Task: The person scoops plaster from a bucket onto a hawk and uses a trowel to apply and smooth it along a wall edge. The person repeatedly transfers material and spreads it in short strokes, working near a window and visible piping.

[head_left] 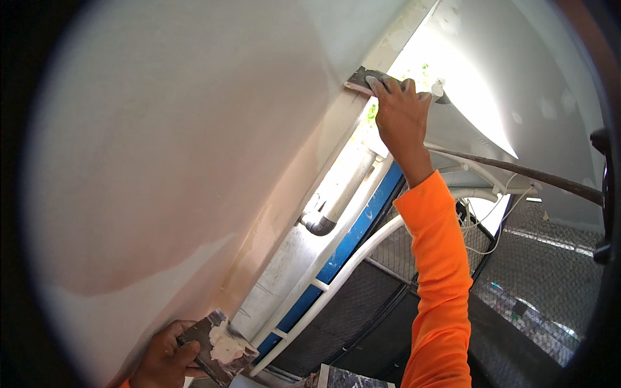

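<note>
My right hand [403, 119], in an orange sleeve, is raised at the upper middle and gripped round a wide, dark putty knife [361, 76]. Its blade lies across the narrow strip of wall edge [333, 123] beside the bright opening, seemingly touching it. A whitish lump sits at the tool's right end. Low at the left, my left hand [169, 357] holds a flat, dark metal plate [200, 335] by its side, the thumb on top. Pale putty [228, 344] is heaped on the plate. The fingers beneath it are partly hidden.
A large pale wall [181, 142] with a damp-looking patch fills the left. To the right run a white pipe railing [352, 265], a blue beam [352, 242] and dark mesh [381, 284]. A dark pole [524, 171] and thin white cables [495, 239] lie beyond my right arm.
</note>
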